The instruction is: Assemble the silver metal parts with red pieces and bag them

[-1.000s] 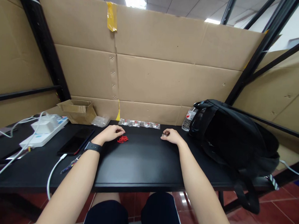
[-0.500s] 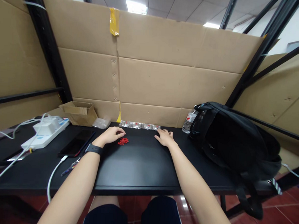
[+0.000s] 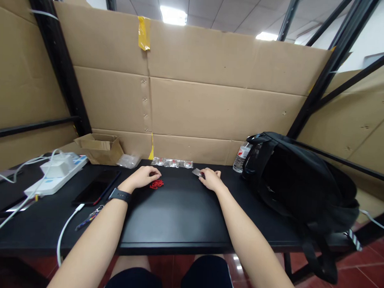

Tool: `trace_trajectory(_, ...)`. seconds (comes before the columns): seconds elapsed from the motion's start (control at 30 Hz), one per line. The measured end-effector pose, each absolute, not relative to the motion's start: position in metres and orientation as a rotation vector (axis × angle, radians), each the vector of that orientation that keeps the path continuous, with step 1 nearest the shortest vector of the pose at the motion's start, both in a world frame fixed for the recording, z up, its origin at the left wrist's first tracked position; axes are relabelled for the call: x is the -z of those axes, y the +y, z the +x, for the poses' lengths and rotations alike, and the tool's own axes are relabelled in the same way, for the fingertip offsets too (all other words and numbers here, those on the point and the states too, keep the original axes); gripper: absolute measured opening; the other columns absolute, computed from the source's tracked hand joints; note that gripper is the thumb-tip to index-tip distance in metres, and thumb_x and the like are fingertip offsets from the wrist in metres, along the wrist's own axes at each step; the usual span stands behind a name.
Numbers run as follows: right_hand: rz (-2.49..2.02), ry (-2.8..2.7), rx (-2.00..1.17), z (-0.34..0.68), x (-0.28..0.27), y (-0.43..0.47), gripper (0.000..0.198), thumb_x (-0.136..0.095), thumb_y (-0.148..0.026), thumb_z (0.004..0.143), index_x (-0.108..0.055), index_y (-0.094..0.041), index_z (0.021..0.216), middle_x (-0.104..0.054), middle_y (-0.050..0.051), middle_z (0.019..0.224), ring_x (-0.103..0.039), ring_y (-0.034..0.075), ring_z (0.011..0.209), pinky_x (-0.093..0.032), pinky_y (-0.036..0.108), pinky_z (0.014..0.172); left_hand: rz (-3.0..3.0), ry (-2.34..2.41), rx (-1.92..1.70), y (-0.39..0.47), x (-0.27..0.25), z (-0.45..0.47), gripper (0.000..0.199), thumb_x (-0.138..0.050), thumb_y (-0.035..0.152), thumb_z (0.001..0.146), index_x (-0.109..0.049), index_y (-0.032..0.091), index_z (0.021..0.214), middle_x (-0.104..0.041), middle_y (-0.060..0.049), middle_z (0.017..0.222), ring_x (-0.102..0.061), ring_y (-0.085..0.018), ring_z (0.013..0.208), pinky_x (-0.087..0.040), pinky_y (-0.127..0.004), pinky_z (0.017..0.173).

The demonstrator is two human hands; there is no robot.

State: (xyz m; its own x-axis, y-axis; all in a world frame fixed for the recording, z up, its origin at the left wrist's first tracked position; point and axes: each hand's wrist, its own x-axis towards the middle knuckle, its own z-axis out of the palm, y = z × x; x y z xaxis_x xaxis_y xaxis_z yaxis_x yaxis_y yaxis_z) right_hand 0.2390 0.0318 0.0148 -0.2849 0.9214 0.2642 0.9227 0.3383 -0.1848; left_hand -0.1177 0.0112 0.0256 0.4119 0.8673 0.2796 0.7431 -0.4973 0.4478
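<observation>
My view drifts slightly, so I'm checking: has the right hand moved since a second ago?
Yes: against the water bottle, the right hand has shifted left, away from it, and now holds a clear packet.

Extends left arm and right arm forward, angled inward toward each other. Bends left wrist so that left hand points to the right, back uppermost. Curls left fingers loosely, thumb near fingertips, concealing the palm. Aligns right hand with the forearm, pointing forward and to the left. Sets right thumb in a pinch grip, back of hand uppermost. Holds both hands well apart.
</observation>
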Motion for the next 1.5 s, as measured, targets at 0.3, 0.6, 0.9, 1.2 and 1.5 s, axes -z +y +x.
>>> trace_trajectory(0.3,-1.531,-2.291,-0.298,0.237,-0.028,0.019,0.021,-0.064,-0.041,0.088,-0.074,-0.03,0.103,-0.076,0.004,0.102,-0.065,0.025,0.103,-0.032,0.039,0.089,2.414,1.384,-0.73,0.009,-0.027,-0.112,0.032,-0.056,0.045,0.089,-0.077,0.023,0.099,-0.077,-0.004,0.104,-0.069,-0.023,0.097,-0.05,-0.029,0.088)
trace_trajectory(0.6,-1.559,-2.297,-0.228,0.229,-0.022,0.02,0.023,-0.07,-0.043,0.082,-0.076,-0.024,0.094,-0.074,0.007,0.107,-0.064,0.028,0.105,-0.034,0.041,0.09,2.414,1.39,-0.661,0.009,-0.026,-0.109,0.034,-0.055,0.046,0.089,-0.076,0.023,0.102,-0.076,-0.005,0.107,-0.069,-0.024,0.099,-0.05,-0.03,0.091)
trace_trajectory(0.9,-1.555,-2.311,-0.293,0.232,-0.03,0.017,0.023,-0.058,-0.037,0.091,-0.077,-0.025,0.098,-0.076,0.007,0.105,-0.065,0.026,0.103,-0.036,0.04,0.092,2.394,1.388,-0.671,0.008,-0.027,-0.109,0.034,-0.056,0.047,0.088,-0.077,0.023,0.101,-0.077,-0.005,0.105,-0.07,-0.024,0.096,-0.051,-0.03,0.089)
trace_trajectory(1.2,-1.476,-2.227,-0.193,0.238,-0.027,0.025,0.027,-0.051,-0.025,0.093,-0.074,-0.023,0.106,-0.074,0.007,0.11,-0.066,0.021,0.102,-0.042,0.029,0.086,2.372,1.384,-0.683,0.006,-0.029,-0.108,0.035,-0.057,0.048,0.086,-0.077,0.023,0.099,-0.077,-0.005,0.104,-0.07,-0.023,0.096,-0.051,-0.029,0.088)
trace_trajectory(1.5,-1.301,-2.036,-0.177,0.241,-0.033,0.025,0.026,-0.053,-0.029,0.094,-0.077,-0.021,0.097,-0.075,0.007,0.102,-0.066,0.02,0.094,-0.045,0.028,0.084,2.376,1.357,-0.722,0.006,-0.03,-0.109,0.035,-0.057,0.048,0.085,-0.078,0.023,0.098,-0.077,-0.005,0.102,-0.07,-0.024,0.095,-0.052,-0.03,0.088)
